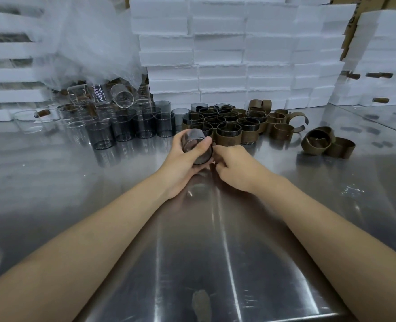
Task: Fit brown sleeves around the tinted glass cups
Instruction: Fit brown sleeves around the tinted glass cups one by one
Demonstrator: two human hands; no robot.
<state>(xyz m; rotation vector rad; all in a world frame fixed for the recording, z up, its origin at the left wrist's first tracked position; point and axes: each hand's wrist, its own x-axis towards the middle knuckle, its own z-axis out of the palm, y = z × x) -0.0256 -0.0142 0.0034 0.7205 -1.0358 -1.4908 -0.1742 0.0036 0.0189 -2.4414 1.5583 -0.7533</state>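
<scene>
Smoky grey glass, a short cylindrical tinted cup (197, 148), is held just above the brushed steel table (215, 252), right in front of the standing rows. The left hand (180, 163) wraps round it, thumb laid across the near side. The cup is tipped off upright, its long axis slanting, one round end turned toward the camera; which end cannot be told. The right hand (231, 168) lies against the cup's lower right edge with fingers curled; whether it pinches anything is hidden. Both hands meet at the cup.

One cup is in hand. At least eight bare grey cups (143, 126) stand upright behind and to the left. A dozen or more sleeved cups (229, 133), each in a brown band, crowd just behind the hands. Loose brown curled sleeves (280, 130) lie beyond these, and about three more (327, 142) sit apart at the right. Several clear glass beakers (122, 95), some tipped, pile at the far left. White foam boxes (222, 54) are stacked along the back.
</scene>
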